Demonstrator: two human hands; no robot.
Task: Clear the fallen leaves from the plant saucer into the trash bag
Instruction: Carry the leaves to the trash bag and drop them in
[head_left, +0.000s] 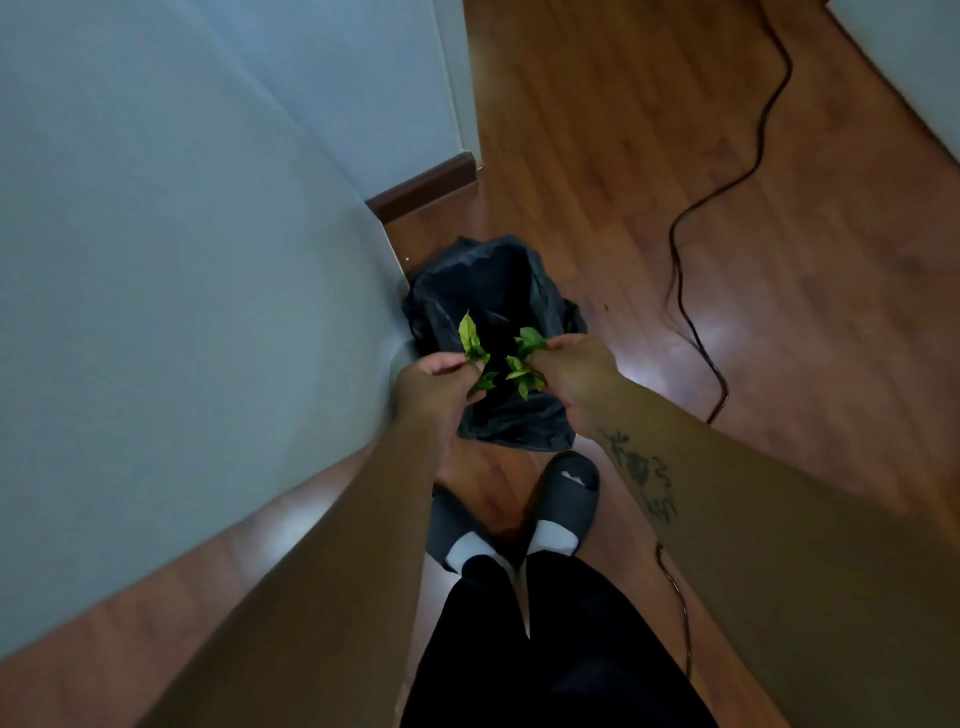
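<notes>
A black trash bag (493, 291) lies open on the wooden floor against the pale wall. Both my hands hover right above it. My left hand (434, 382) is shut on a few green leaves (471, 343), one pointing up. My right hand (571, 371) is shut on another small bunch of green leaves (525, 364). The two bunches nearly touch over the middle of the bag. The plant saucer is not in view.
A pale wall (182, 260) runs close along my left, with a dark baseboard (421, 192) at the corner. A black cable (691, 312) snakes over the wooden floor on the right. My feet in dark slippers (563, 499) stand just short of the bag.
</notes>
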